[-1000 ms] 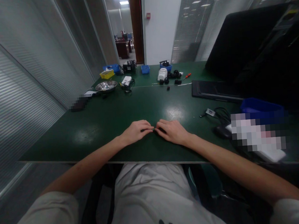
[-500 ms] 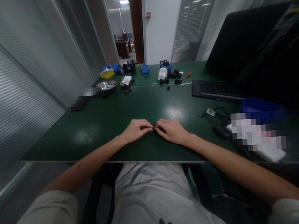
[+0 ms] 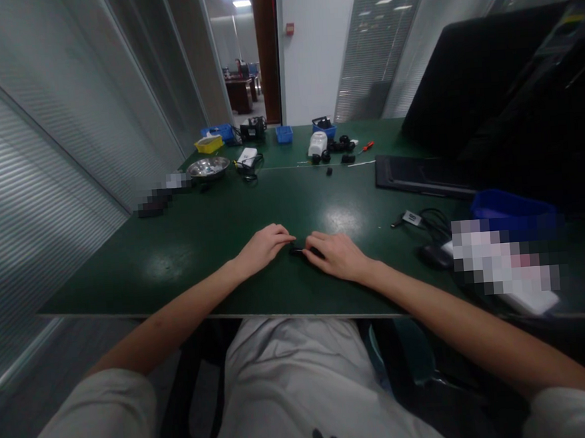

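Note:
Close to the front of the green table (image 3: 213, 231), my right hand (image 3: 339, 252) pinches a small black object (image 3: 295, 251) between thumb and fingertips. The object sticks out to the left, low over the tabletop, and its kind is too small to tell. My left hand (image 3: 263, 249) is just left of it, its fingers closed together and their tips slightly above the object, apart from it. Whether anything is between those left fingertips I cannot make out.
Along the back stand blue bins (image 3: 284, 134), a yellow bin (image 3: 209, 144), a metal bowl (image 3: 209, 167), a white device (image 3: 318, 144) and an orange screwdriver (image 3: 367, 146). At the right are a monitor (image 3: 468, 80), a cable with a white tag (image 3: 412, 218), a mouse (image 3: 434, 256) and a blue tray (image 3: 512, 210).
My left hand has moved up and slightly left, off the pinched spot where both hands met. The black object now shows more clearly at my right fingertips. My right hand has stayed in place.

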The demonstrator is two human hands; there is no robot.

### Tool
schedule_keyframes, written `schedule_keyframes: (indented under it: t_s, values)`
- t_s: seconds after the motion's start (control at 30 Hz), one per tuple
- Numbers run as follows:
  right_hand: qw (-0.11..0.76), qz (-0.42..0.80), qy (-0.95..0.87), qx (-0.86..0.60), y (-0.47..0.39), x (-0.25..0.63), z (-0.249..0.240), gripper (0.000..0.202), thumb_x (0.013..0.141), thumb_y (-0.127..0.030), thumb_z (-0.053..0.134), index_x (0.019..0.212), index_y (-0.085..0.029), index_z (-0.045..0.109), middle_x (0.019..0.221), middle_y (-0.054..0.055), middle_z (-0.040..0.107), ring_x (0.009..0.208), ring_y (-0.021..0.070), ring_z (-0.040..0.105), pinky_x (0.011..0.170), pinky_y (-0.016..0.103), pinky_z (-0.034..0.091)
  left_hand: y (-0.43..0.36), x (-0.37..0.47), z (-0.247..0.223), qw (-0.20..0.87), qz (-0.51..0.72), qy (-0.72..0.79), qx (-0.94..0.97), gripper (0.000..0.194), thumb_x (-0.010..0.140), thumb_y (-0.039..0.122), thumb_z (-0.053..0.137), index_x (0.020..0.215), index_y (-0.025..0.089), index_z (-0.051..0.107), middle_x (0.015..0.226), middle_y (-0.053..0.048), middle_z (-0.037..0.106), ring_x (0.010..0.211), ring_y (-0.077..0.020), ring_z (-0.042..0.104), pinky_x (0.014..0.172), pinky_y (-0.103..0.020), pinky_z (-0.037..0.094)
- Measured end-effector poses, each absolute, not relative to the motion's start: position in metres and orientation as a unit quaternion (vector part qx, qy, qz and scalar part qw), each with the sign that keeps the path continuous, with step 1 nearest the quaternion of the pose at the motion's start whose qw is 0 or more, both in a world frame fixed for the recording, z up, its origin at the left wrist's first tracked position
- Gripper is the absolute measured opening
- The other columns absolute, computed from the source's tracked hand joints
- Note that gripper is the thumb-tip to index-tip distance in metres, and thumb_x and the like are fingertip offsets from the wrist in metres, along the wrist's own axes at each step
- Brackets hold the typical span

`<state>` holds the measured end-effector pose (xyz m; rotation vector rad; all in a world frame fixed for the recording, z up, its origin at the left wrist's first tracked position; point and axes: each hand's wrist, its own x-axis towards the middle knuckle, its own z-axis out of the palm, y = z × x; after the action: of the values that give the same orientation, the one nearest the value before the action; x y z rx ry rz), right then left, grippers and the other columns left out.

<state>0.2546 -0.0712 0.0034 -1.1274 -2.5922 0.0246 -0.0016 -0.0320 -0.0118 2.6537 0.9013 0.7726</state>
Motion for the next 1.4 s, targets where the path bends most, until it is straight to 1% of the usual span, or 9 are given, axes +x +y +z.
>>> schedule_keyframes:
  t_s: [0.2, 0.33, 0.5, 0.7, 0.97, 1.07, 1.23, 1.33, 1.4]
  values:
    - [0.177, 0.024, -0.905, -0.387, -0.07, 0.257, 0.004, 0.023, 0.108, -0.039, 0.048, 0.103, -0.022, 0.063, 0.097, 0.004, 0.067, 0.072, 0.0156, 0.058, 0.061, 0.029, 0.028, -0.037, -0.006, -0.009, 0.104, 0.245, 0.314, 0.911, 0.031, 0.103, 0.017, 0.051, 0.122, 0.019, 0.076, 0.117, -0.011, 0.069, 0.111, -0.0237, 0.063, 0.1, -0.04, 0.052]
    - [0.233, 0.058, -0.888, -0.391, -0.065, 0.263, 0.002, 0.023, 0.108, -0.039, 0.049, 0.101, -0.022, 0.064, 0.096, 0.004, 0.067, 0.073, 0.0151, 0.058, 0.064, 0.028, 0.034, -0.044, -0.006, -0.002, 0.11, 0.263, 0.319, 0.904, 0.032, 0.103, 0.015, 0.05, 0.122, 0.018, 0.075, 0.118, -0.011, 0.07, 0.112, -0.0242, 0.062, 0.101, -0.041, 0.051]
    - [0.31, 0.081, -0.863, -0.391, -0.059, 0.267, -0.002, 0.023, 0.107, -0.038, 0.05, 0.097, -0.022, 0.063, 0.094, 0.003, 0.068, 0.076, 0.0156, 0.059, 0.069, 0.029, 0.039, -0.051, 0.002, 0.004, 0.127, 0.244, 0.261, 0.925, 0.029, 0.102, 0.029, 0.061, 0.127, 0.022, 0.073, 0.122, -0.011, 0.07, 0.116, -0.0255, 0.061, 0.103, -0.043, 0.048]
    - [0.303, 0.088, -0.865, -0.389, -0.059, 0.268, -0.002, 0.023, 0.107, -0.039, 0.051, 0.098, -0.022, 0.064, 0.093, 0.003, 0.068, 0.077, 0.0162, 0.06, 0.07, 0.029, 0.04, -0.043, -0.007, 0.005, 0.133, 0.242, 0.269, 0.923, 0.02, 0.101, 0.027, 0.063, 0.116, 0.021, 0.074, 0.119, -0.01, 0.071, 0.117, -0.0253, 0.061, 0.105, -0.044, 0.047]
    - [0.287, 0.101, -0.863, -0.404, -0.061, 0.269, 0.0, 0.023, 0.107, -0.039, 0.05, 0.099, -0.022, 0.065, 0.095, 0.004, 0.068, 0.077, 0.0166, 0.06, 0.071, 0.029, 0.041, -0.04, -0.02, 0.001, 0.162, 0.21, 0.275, 0.924, 0.027, 0.105, 0.028, 0.054, 0.126, 0.021, 0.07, 0.123, -0.011, 0.071, 0.116, -0.0228, 0.065, 0.105, -0.039, 0.049]
    - [0.283, 0.101, -0.862, -0.407, -0.061, 0.269, 0.001, 0.024, 0.106, -0.039, 0.05, 0.1, -0.022, 0.066, 0.095, 0.004, 0.069, 0.077, 0.0166, 0.06, 0.071, 0.029, 0.04, -0.021, -0.067, 0.001, 0.146, 0.199, 0.346, 0.905, 0.032, 0.104, 0.033, 0.054, 0.129, 0.02, 0.07, 0.126, -0.011, 0.07, 0.118, -0.0236, 0.064, 0.106, -0.039, 0.049]
    - [0.283, 0.102, -0.866, -0.4, -0.06, 0.269, 0.001, 0.025, 0.106, -0.039, 0.05, 0.1, -0.022, 0.066, 0.095, 0.004, 0.068, 0.077, 0.0159, 0.06, 0.071, 0.028, 0.04, 0.003, -0.22, 0.009, 0.035, 0.182, 0.618, 0.764, 0.037, 0.097, 0.03, 0.059, 0.128, 0.011, 0.069, 0.13, -0.014, 0.069, 0.117, -0.0269, 0.061, 0.105, -0.036, 0.043]
    - [0.281, 0.103, -0.866, -0.401, -0.06, 0.27, 0.001, 0.024, 0.106, -0.038, 0.051, 0.099, -0.021, 0.066, 0.094, 0.003, 0.068, 0.077, 0.0157, 0.06, 0.071, 0.028, 0.039, -0.011, -0.301, 0.015, -0.039, 0.158, 0.751, 0.64, 0.039, 0.093, 0.027, 0.061, 0.123, 0.004, 0.069, 0.107, -0.012, 0.073, 0.097, -0.0252, 0.059, 0.09, -0.03, 0.042]
    - [0.282, 0.102, -0.864, -0.404, -0.06, 0.27, 0.0, 0.023, 0.106, -0.038, 0.051, 0.1, -0.021, 0.065, 0.094, 0.003, 0.068, 0.077, 0.0155, 0.06, 0.071, 0.028, 0.04, -0.025, -0.33, 0.017, -0.04, 0.19, 0.775, 0.601, 0.033, 0.093, 0.026, 0.06, 0.114, 0.002, 0.071, 0.086, -0.009, 0.07, 0.082, -0.0229, 0.053, 0.082, -0.026, 0.038]
